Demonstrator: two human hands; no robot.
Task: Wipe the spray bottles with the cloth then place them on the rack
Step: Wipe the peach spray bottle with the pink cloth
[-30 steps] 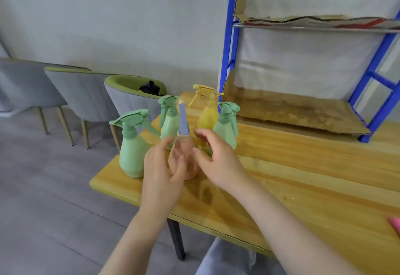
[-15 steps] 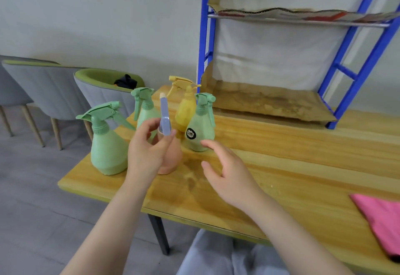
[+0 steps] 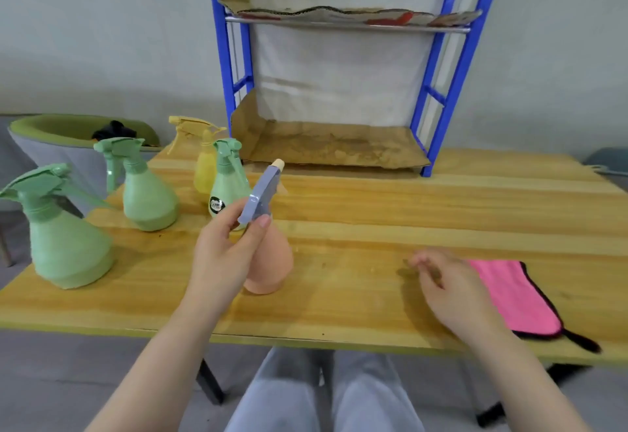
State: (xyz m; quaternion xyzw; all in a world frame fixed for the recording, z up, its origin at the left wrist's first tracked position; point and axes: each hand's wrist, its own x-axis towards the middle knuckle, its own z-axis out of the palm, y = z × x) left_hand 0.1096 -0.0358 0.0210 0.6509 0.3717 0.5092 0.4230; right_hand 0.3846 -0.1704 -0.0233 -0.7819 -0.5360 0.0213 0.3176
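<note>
Left hand (image 3: 221, 261): its grip is closed round the neck of the peach bottle (image 3: 272, 261), thumb and fingers pinching just under the blue-grey spray head.
Peach bottle: fat at the bottom, thin at the top, smooth peach plastic. It leans toward 1 o'clock, with a small cream tip on the nozzle. It looks to touch the tabletop (image 3: 356, 302) at the base, near the front middle.
Right hand (image 3: 452, 285): loose and holding nothing, fingers a little bent and blurry, low over the tabletop at 3 o'clock from the peach bottle.
Pink cloth (image 3: 513, 295): lies flat with a dark edge, just beside the right hand, at its 3 o'clock.
Big green bottle (image 3: 64, 244): stands at 9 o'clock, near the left edge.
Other bottles: a green bottle (image 3: 146, 193) at 10 o'clock, a small green one (image 3: 227, 183) with a round label at 11 o'clock, a yellow one (image 3: 204, 163) just behind it.
Blue rack (image 3: 452, 57): stands at the far side, at 12 o'clock, with brown cardboard on its shelves.
</note>
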